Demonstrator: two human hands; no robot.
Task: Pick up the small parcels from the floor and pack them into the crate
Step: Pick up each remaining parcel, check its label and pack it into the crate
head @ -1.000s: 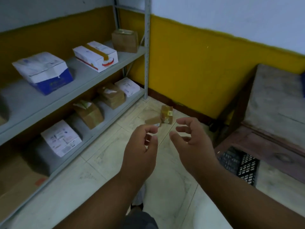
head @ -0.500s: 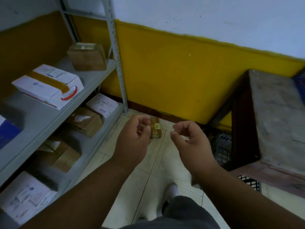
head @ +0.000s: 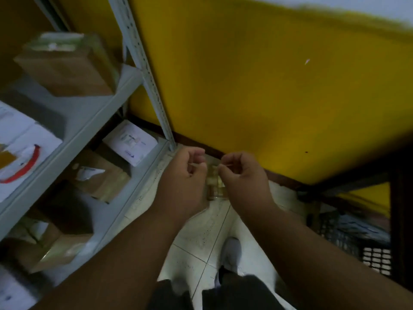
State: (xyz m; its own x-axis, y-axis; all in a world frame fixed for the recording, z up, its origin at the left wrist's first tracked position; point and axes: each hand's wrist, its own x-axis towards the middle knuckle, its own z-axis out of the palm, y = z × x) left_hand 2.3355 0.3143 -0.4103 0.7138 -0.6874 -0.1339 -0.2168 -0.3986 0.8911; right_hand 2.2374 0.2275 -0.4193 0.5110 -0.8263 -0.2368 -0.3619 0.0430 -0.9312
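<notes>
Though labels blur, small parcels (head: 215, 183) between 2 hands.

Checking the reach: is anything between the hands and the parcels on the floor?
Nothing visible. The parcels show in the gap between the left hand and right hand; contact unclear.

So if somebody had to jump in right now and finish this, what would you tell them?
Left hand: fingers curled, close beside the parcels; too blurred to tell if it holds them.
Right hand: the same, on the other side.
Parcels: small brown ones between the two hands, low over the floor near the wall; whether they rest on it is unclear.
Crate: dark, at lower right under the bench.
Done: nothing seen packed yet.
Left: get a firm hold, carry the parcels right, pack them into the crate.
</notes>
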